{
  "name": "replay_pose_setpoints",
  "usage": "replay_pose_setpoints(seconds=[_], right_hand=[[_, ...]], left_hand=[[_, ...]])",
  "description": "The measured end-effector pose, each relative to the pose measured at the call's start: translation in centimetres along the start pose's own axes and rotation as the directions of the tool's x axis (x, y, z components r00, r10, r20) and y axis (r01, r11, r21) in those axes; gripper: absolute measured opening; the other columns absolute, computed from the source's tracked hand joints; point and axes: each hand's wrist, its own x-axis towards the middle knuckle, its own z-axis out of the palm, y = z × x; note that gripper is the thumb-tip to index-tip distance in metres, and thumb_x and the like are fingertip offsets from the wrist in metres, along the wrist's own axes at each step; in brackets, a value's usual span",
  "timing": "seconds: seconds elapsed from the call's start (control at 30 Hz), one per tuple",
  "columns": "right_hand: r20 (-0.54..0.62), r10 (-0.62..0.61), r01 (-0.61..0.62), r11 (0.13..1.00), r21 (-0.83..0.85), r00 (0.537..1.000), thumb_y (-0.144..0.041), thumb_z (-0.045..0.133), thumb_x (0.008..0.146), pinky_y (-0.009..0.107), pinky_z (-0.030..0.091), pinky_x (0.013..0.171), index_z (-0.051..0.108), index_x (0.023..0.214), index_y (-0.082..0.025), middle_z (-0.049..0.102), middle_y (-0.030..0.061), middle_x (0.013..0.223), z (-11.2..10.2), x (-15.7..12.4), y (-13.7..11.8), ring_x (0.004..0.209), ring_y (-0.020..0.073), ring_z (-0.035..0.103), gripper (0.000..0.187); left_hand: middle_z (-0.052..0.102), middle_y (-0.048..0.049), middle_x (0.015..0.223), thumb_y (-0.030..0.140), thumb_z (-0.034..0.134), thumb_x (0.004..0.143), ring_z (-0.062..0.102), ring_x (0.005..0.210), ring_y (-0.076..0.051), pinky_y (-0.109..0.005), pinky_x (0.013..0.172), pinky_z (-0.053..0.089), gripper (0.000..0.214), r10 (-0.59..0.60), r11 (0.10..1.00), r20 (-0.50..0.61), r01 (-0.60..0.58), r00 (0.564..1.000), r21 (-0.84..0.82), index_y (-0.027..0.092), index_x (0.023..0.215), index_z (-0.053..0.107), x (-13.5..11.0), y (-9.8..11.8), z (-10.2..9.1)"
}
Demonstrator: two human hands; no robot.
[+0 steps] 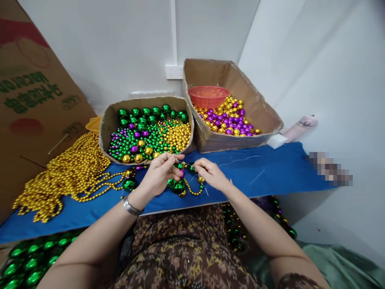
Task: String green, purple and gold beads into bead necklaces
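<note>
Above the table's front edge, my left hand [161, 172] pinches a thin clear thread [187, 163] between thumb and fingertips. The thread runs across to my right hand [209, 173], whose closed fingertips grip its other side. Small green beads sit along it between the hands. Just below my left fingers are a purple bead [182, 173] and a large shiny green bead [178, 186]. A short curve of gold bead strand [193, 193] hangs under the hands. Left of my left wrist lies another large green bead [129, 184], joined to gold strands.
One cardboard box [101, 138] holds green, gold and purple beads. Behind right, a second box [231, 143] contains gold and purple beads and a red basket [207, 98]. Gold bead strands [72, 164] pile up on the blue cloth [282, 168]. Loose threads lie at right.
</note>
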Motion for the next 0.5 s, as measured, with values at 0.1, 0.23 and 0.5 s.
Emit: replay_pose_setpoints(seconds=[0.1, 0.23, 0.5], right_hand=[[0.041, 0.013, -0.018, 0.990, 0.138, 0.999, -0.038, 0.048, 0.092, 0.025, 0.045, 0.061, 0.052, 0.076, -0.019, 0.065, 0.0078, 0.112, 0.0, -0.1, 0.3, 0.062, 0.0088, 0.056, 0.026], [0.172, 0.037, -0.095, 0.933, 0.347, 0.984, -0.048, 0.049, 0.093, 0.025, 0.046, 0.062, 0.052, 0.080, -0.020, 0.071, 0.0061, 0.091, -0.3, -0.6, 0.4, 0.066, 0.0123, 0.059, 0.031], [0.237, 0.210, -0.310, 0.766, 0.563, 0.948, -0.046, 0.065, 0.084, 0.022, 0.041, 0.049, 0.056, 0.085, -0.023, 0.072, 0.0012, 0.077, 0.5, -1.4, -0.9, 0.051, 0.0103, 0.055, 0.025]], left_hand=[[0.068, -0.0083, 0.109, 0.038, 0.066, 0.084, 0.070, 0.071, -0.013, -0.023, 0.061, 0.058, 0.030, -0.076, 0.989, 0.026, 0.079, 0.997, -0.123, 0.017, 0.080, 0.046, -0.2, 0.2, 0.4], [0.069, -0.0051, 0.092, 0.042, 0.065, 0.085, 0.069, 0.073, -0.013, -0.025, 0.067, 0.057, 0.029, -0.056, 0.998, 0.073, 0.057, 0.996, -0.018, 0.016, 0.083, 0.052, 0.1, 0.2, -0.1], [0.061, -0.0014, 0.073, 0.058, 0.061, 0.081, 0.055, 0.061, -0.008, -0.022, 0.061, 0.046, 0.044, 0.051, 0.994, 0.109, -0.061, 0.993, 0.090, 0.015, 0.076, 0.054, -0.1, -0.5, -0.9]])
